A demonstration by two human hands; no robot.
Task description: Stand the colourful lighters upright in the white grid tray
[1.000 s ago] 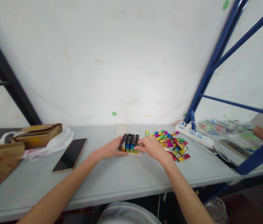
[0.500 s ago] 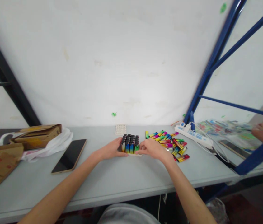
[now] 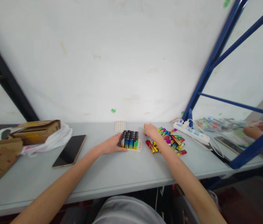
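Note:
Upright lighters [image 3: 129, 140] with black tops and shiny rainbow bodies stand packed in rows in a white holed tray [image 3: 139, 146]; a column of holes at its right side is bare. My left hand [image 3: 112, 144] is closed around the left side of this tray, thumb in front and fingers behind. Back and to the right, my right hand [image 3: 150, 130] is closed at the left edge of a heap of loose lighters [image 3: 168, 138]. A small dark end shows below its fingers, seemingly of a lighter; the rest is hidden by the hand.
Behind the lighters lies another white holed tray [image 3: 120, 125]. A phone [image 3: 70, 151], cardboard boxes [image 3: 36, 133] and a white plastic bag [image 3: 61, 138] are at left. At right are a power strip [image 3: 190, 132], a blue frame post [image 3: 206, 74] and another person's hands [image 3: 255, 129].
My right hand has moved off the packed lighters, rightward and back to the heap, uncovering the tray's right side. My left hand remains at the tray. The view has shifted slightly.

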